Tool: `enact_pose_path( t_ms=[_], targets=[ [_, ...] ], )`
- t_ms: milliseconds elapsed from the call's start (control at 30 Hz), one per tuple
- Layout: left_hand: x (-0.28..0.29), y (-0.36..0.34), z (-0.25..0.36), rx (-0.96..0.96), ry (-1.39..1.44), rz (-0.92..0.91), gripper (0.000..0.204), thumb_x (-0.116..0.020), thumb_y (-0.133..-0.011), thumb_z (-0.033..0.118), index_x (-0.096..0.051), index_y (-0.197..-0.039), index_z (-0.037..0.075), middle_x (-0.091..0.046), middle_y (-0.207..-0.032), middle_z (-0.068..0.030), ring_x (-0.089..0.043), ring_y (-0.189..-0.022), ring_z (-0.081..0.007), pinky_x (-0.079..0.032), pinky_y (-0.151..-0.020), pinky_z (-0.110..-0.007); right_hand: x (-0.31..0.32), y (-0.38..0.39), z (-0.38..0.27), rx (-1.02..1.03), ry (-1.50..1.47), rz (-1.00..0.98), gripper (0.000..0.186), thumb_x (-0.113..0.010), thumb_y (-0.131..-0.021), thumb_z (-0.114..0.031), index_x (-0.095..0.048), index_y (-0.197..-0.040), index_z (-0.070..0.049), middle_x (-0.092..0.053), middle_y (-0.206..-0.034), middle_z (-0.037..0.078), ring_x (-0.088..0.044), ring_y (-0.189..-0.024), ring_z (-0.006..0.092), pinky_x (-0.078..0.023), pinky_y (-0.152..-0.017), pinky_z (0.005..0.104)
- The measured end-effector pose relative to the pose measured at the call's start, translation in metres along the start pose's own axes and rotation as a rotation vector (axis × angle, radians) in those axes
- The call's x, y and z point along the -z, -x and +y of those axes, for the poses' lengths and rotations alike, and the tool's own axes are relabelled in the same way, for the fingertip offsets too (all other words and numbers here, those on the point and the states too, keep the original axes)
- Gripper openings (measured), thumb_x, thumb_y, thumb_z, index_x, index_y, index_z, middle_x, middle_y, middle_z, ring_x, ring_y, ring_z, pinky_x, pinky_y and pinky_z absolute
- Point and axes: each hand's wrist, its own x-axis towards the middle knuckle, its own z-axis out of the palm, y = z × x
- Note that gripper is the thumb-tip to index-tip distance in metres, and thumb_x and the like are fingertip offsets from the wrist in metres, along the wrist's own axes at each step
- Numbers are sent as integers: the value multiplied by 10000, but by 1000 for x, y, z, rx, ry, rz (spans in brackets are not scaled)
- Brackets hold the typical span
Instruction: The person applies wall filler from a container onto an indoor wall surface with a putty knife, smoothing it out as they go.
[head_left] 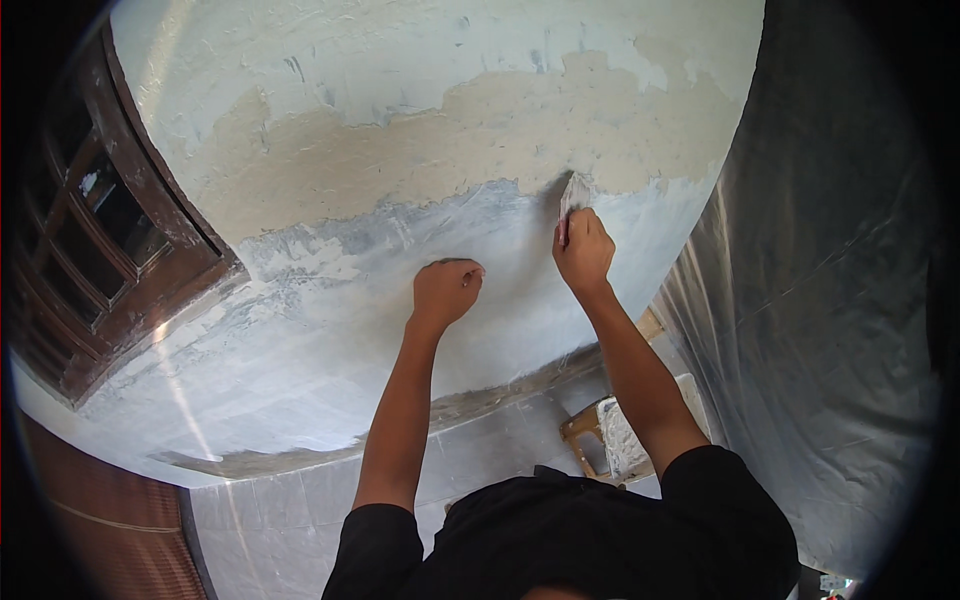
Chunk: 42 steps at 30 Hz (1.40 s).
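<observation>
My right hand [586, 250] grips a putty knife [573, 197], its pale, smeared blade pointing up against the wall [500, 235]. The blade meets the wall near the line where a rough beige band [390, 160] borders the grey-white coated part. My left hand [446, 292] is curled closed close to the wall, left of the knife and a little lower. Whatever its fingers may hold is hidden. Streaky white filler [310, 255] covers the wall left of that hand.
On the left a brown wooden window frame [190, 265] borders the wall. Plastic sheeting [820, 330] hangs on the right. Below my right forearm stands a yellowish stool [585, 435] with a white-smeared thing [622, 440] on it. A reddish-brown ribbed surface [110, 510] lies at lower left.
</observation>
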Motion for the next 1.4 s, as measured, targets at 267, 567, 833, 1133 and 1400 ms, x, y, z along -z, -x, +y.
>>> enact_pose_path(
  t_ms=[267, 567, 833, 1133, 1400],
  targets=[
    [3, 4, -1, -50, 12, 30, 167, -559, -858, 185, -719, -881, 143, -717, -760, 8, -699, -716, -153, -517, -649, -275, -28, 0, -16, -110, 86, -111, 249, -688, -793, -168, -462, -831, -69, -514, -830, 105, -596, -647, 310, -507, -483, 379],
    [2, 3, 0, -65, -6, 24, 158, -570, -876, 205, -718, -871, 148, -712, -729, 10, -696, -672, -160, -513, -633, -280, -30, 0, -15, -137, -47, -193, 256, -669, -817, -157, -442, -868, -50, -506, -854, 127, -593, -674, 336, -523, -517, 408],
    [8, 1, 5, -50, 11, 34, 167, -570, -880, 223, -717, -862, 144, -711, -723, 16, -693, -662, -155, -509, -633, -274, -31, 18, -25, -149, -82, -213, 247, -660, -778, -97, -440, -879, -48, -506, -908, 132, -591, -694, 343, -520, -521, 410],
    [3, 3, 6, -35, 57, 37, 144, -574, -834, 182, -711, -823, 138, -697, -711, 4, -676, -669, -183, -504, -634, -311, 21, 47, -20, -121, -225, -137, 273, -648, -710, 45, -440, -870, -31, -484, -876, 163, -548, -810, 372, -485, -600, 436],
    [-32, 29, 2, 35, 104, -54, 168, -579, -866, 206, -699, -948, 123, -718, -841, -53, -697, -735, -204, -521, -685, -318, 75, 82, -14, -456, -376, -114, 196, -618, -816, 36, -426, -834, 0, -453, -794, 161, -477, -620, 337, -405, -563, 418]
  ],
)
